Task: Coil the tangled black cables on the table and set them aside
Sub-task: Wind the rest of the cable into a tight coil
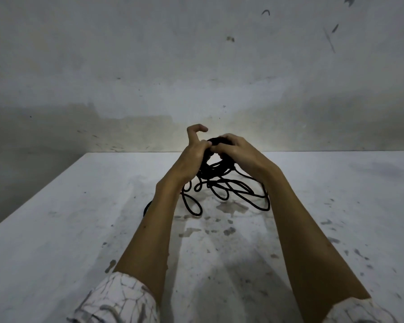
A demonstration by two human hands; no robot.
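Note:
A black cable (pixel 222 190) lies partly tangled on the white table (pixel 79 229), its loose loops spread below my hands. The upper part is gathered into a round coil (pixel 216 167) lifted off the table. My left hand (pixel 194 152) pinches the coil's left side, with the index finger curled up free. My right hand (pixel 236 151) grips the top of the coil from the right, fingers curled over it. One loop of the cable shows left of my left forearm.
The table is stained with dark marks. Its left edge runs diagonally from the far corner (pixel 86 153) towards me. A scuffed grey wall (pixel 196 66) stands right behind the far edge.

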